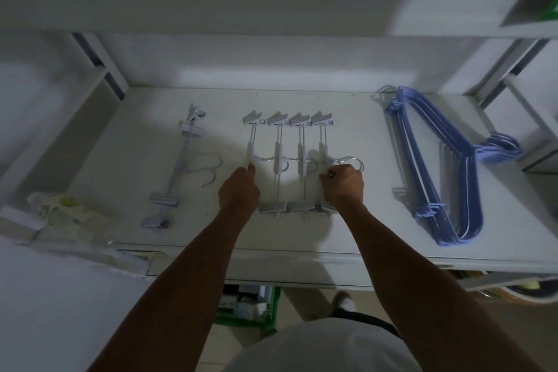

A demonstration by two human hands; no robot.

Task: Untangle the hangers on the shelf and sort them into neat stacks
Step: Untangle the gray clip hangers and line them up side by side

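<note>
Several white clip hangers (290, 157) lie side by side in a row on the white shelf (347, 220), clips toward the back wall and front edge. My left hand (238, 189) grips the middle bar of the leftmost hanger in the row. My right hand (342, 184) is curled around the rightmost hanger near its metal hook. A small separate pile of white clip hangers (184, 166) lies to the left, hooks pointing right. A neat stack of blue hangers (437, 169) rests at the right end of the shelf.
A clear plastic bag with pale items (69, 214) sits at the shelf's front left corner. Shelf uprights (99, 63) frame both sides. A green crate (250, 308) stands on the floor below the shelf, next to a foot.
</note>
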